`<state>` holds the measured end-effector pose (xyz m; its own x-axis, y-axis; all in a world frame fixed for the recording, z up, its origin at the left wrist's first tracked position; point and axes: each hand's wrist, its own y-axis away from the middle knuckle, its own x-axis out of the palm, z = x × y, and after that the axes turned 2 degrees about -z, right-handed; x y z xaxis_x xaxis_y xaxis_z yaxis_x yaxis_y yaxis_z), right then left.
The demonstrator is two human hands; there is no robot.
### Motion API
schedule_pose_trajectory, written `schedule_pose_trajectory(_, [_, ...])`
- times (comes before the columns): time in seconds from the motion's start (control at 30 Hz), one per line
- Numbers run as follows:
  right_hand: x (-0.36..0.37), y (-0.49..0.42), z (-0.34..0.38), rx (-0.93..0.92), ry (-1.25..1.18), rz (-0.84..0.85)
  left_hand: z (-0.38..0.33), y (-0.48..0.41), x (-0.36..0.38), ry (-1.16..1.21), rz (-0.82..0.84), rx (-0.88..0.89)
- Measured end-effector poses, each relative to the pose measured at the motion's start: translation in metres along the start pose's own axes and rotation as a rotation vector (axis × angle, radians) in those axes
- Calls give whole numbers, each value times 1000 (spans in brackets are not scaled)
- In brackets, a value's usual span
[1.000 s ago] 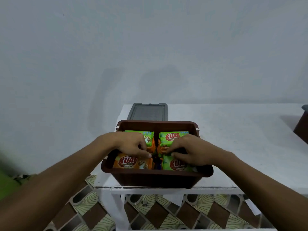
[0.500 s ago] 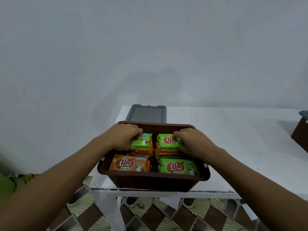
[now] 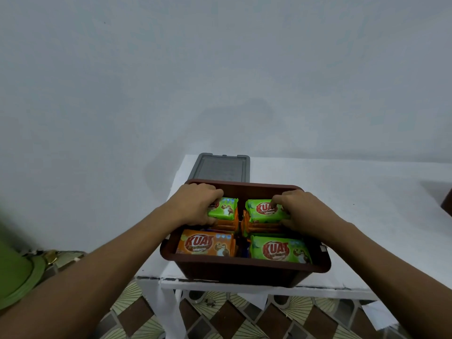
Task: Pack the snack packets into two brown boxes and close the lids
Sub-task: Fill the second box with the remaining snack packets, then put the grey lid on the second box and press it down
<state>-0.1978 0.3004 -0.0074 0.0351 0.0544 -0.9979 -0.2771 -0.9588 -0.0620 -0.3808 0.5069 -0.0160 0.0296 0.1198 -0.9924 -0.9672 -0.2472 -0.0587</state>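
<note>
A brown box (image 3: 244,266) stands at the near left corner of a white table (image 3: 367,216), filled with stacked green and orange snack packets. My left hand (image 3: 195,206) grips the far-left stack, topped by a green packet (image 3: 223,208). My right hand (image 3: 298,211) grips the far-right stack, topped by another green packet (image 3: 264,211). In the near row lie an orange packet (image 3: 208,244) and a green packet (image 3: 278,249). A grey lid (image 3: 222,168) lies flat on the table behind the box.
A plain wall rises behind the table. The dark edge of another brown object (image 3: 447,201) shows at the right border. Patterned floor tiles (image 3: 220,316) lie below the table's front edge. Something green (image 3: 14,270) sits at the far left.
Both hands moved from the middle of the box to the far row and now grip the two far stacks. The camera view shifted slightly.
</note>
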Motion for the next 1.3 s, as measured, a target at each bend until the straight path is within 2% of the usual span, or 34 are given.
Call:
schedule_pose_trajectory(0.23, [5, -10, 3, 8, 106, -35, 0, -8, 3, -92, 90, 10])
schedule_pose_trajectory(0.37, [7, -10, 3, 5, 129, -21, 5, -7, -2, -3, 77, 66])
schedule_pose_trajectory(0.47, [1, -15, 1, 30, 48, 34, 21, -4, -11, 299, -93, 86])
schedule_pose_trajectory(0.57, [-3, -25, -4, 41, -124, 12, 42, -9, -7, 511, -383, -120])
schedule_pose_trajectory(0.63, [-1, -31, -8, 34, -264, -26, 56, -18, 0, 605, -433, -278])
schedule_pose_trajectory(0.73, [-1, -39, -18, 68, -440, -130, 71, -34, 13, 726, -368, -420])
schedule_pose_trajectory(0.83, [-3, -48, -30, 150, -559, -268, 78, -47, 20, 756, -306, -415])
schedule_pose_trajectory(0.93, [-5, -64, -43, 213, -617, -313, 81, -64, 18, 769, -282, -403])
schedule_pose_trajectory(1.07, [-7, -91, -59, 262, -690, -257, 90, -90, 21, 733, -162, -457])
schedule_pose_trajectory(1.3, [1, -151, -72, 301, -803, -2, 108, -123, 34, 653, 83, -638])
